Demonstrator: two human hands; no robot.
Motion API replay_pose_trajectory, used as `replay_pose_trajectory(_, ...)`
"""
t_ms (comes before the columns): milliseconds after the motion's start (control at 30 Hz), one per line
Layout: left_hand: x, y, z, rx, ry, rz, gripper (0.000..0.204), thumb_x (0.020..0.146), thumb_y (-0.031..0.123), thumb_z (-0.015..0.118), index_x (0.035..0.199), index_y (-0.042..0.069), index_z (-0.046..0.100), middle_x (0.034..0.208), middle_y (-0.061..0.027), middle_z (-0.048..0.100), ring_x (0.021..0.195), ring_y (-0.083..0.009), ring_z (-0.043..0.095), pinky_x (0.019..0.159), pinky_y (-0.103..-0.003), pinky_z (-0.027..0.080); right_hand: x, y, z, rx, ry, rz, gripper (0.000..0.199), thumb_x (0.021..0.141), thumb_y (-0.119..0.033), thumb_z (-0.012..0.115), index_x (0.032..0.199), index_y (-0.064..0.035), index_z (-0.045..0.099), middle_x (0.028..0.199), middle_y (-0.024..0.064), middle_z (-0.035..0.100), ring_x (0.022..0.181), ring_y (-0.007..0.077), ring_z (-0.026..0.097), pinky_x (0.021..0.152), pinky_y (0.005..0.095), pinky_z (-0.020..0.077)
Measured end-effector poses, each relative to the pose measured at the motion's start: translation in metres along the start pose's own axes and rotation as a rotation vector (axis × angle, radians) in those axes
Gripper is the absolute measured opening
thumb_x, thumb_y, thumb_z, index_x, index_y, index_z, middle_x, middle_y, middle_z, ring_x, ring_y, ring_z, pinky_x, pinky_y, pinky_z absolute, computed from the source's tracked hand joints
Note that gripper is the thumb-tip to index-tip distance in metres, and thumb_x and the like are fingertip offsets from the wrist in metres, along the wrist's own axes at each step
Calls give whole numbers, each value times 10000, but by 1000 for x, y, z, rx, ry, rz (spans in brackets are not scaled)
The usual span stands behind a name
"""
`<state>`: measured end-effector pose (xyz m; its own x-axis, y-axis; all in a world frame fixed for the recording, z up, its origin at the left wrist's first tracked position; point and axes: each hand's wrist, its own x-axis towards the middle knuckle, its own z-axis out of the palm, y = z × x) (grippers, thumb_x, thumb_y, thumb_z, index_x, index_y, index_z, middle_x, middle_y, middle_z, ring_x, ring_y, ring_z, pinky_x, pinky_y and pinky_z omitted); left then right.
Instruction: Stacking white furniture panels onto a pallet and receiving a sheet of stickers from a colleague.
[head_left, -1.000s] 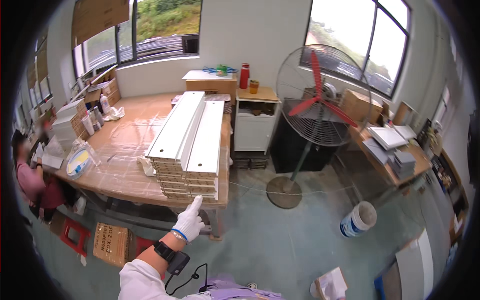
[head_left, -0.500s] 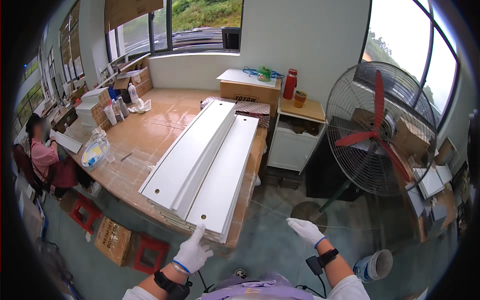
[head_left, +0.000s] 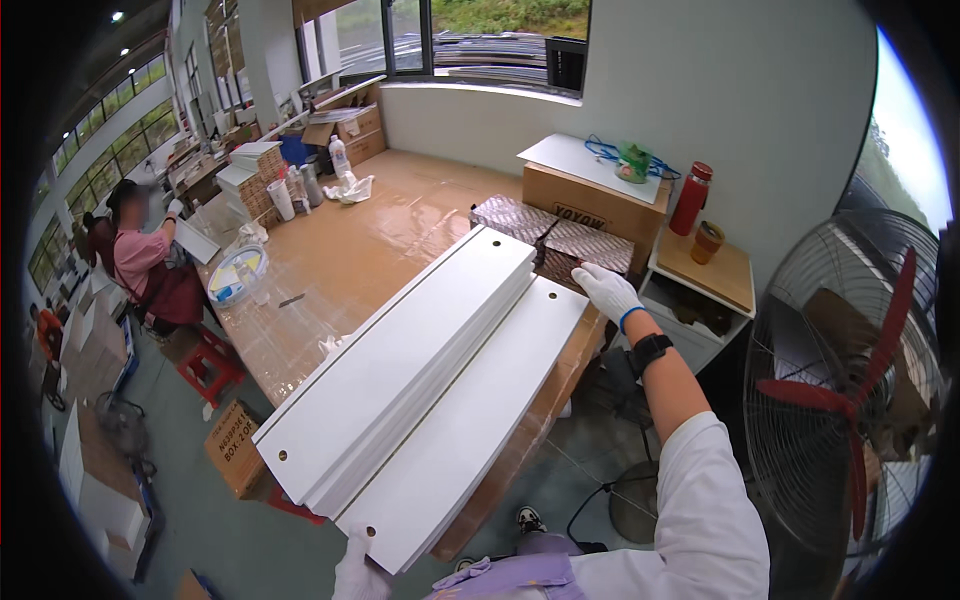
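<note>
Two side-by-side stacks of long white boards lie on the table, with a brass-coloured round fitting near each visible board end. My left hand (head_left: 362, 572), in a white glove, grips the near end of the top white board (head_left: 470, 410) on the right stack, beside its fitting. Its lower fingers are hidden under the board. At the far right corner of that same board is my gloved right hand (head_left: 608, 293), fingers stretched out; whether it touches the corner is hard to tell. The left stack (head_left: 390, 360) stands slightly higher, its boards a little fanned.
A brown-covered table (head_left: 430, 185) carries the stacks, bubble-wrapped packages (head_left: 590, 245) and a carton (head_left: 595, 200). A red flask (head_left: 690, 198) stands on a cabinet (head_left: 705, 270). The large fan (head_left: 850, 400) is at right. A co-worker (head_left: 150, 250) sits at left.
My view has swung right-to-left and closer to the boards. My right hand has moved from beside the table to the board's far corner. My left hand has taken hold of the near end.
</note>
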<state>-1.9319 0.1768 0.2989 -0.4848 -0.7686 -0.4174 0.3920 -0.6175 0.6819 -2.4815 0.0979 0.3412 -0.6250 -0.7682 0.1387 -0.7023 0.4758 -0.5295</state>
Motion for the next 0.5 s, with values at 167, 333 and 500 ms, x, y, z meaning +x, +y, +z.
replay_pose_trajectory(167, 4, -15, 14, -16, 284, 103, 502, 962, 429, 472, 1302, 59, 450, 1254, -109, 551, 1165, -266, 536, 977, -426, 440, 35, -18, 14, -120, -606, -37, 876, 891, -728, 265, 1228, 18, 576, 1220, 268, 577, 1164, 381, 528, 982, 372, 394)
replay_pose_trajectory(333, 9, -21, 24, -70, 433, 98, 486, 960, 470, 467, 1242, 75, 497, 1192, -83, 585, 1078, -238, 586, 906, -387, 493, 25, -24, 1, -20, -651, -4, 890, 901, -720, 225, 1228, 39, 555, 1236, 286, 559, 1170, 407, 521, 1009, 379, 374)
replay_pose_trajectory(500, 9, -18, 17, -157, 448, 102, 466, 951, 464, 477, 1243, 103, 503, 1143, -63, 603, 1032, -215, 607, 835, -351, 532, 3, -13, -2, -32, -616, -28, 845, 910, -701, 233, 1252, 3, 552, 1250, 275, 558, 1204, 415, 501, 1012, 389, 369)
